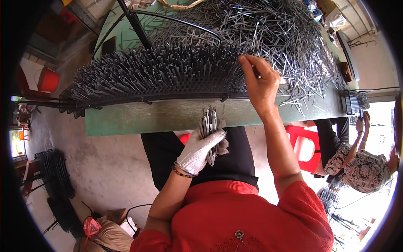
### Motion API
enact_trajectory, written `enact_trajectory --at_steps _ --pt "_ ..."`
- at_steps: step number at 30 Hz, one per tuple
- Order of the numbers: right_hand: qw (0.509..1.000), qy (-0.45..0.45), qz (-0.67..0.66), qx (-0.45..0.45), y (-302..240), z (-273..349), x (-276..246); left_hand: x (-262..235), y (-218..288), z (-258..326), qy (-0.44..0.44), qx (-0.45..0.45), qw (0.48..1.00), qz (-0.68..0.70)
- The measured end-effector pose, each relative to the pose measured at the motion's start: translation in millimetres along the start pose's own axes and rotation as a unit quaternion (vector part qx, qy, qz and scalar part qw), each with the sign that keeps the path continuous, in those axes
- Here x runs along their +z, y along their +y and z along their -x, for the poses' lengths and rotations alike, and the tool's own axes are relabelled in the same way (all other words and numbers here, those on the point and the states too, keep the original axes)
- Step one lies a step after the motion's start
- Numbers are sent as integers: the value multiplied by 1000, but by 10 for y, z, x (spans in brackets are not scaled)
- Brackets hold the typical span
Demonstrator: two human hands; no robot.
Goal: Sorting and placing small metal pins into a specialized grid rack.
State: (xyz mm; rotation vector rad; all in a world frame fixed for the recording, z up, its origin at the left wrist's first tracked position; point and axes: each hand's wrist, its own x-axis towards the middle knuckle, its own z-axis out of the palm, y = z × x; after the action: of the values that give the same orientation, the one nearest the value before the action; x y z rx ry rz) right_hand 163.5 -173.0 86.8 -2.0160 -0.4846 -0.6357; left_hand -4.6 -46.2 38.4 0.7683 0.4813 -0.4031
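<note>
My left hand (196, 150), in a white knitted glove, is closed around a bundle of thin grey metal strips (211, 121), held above my lap in front of the table edge. My bare right hand (263, 84) is at the right part of a black perforated rack (197, 89), thumb and fingertips pinched together by its holes. Whatever is in that pinch is too small to make out. Dense rows of upright dark metal strips (163, 67) fill most of the rack, while bare holes show along its near edge and toward the right.
A large loose heap of metal strips (294, 50) covers the green table (126, 119) behind and right of the rack. A black bar frame (140, 29) rises behind. Red stool (303, 147) at right, near a co-worker (363, 168); another person (111, 233) at lower left. Red bucket (48, 80) far left.
</note>
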Motion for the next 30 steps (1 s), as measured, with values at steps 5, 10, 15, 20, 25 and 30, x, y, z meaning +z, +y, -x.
enact_trajectory --at_steps 5,10,15,20,25,30 --pt "997 -38 29 -65 112 82 42 -11 31 -2 -3 -2 1000 -13" --pt "986 -74 110 -102 57 104 13 18 32 1 26 9 1000 -10" --pt "990 -79 82 -82 -80 124 -88 56 62 2 28 22 999 15" --pt "948 -279 -62 139 -280 290 -229 84 97 9 28 47 998 17" --pt "876 -313 -205 304 -251 370 -276 167 134 31 30 52 998 10" --pt "926 -121 -252 252 -166 181 -361 117 73 -49 58 27 998 13"
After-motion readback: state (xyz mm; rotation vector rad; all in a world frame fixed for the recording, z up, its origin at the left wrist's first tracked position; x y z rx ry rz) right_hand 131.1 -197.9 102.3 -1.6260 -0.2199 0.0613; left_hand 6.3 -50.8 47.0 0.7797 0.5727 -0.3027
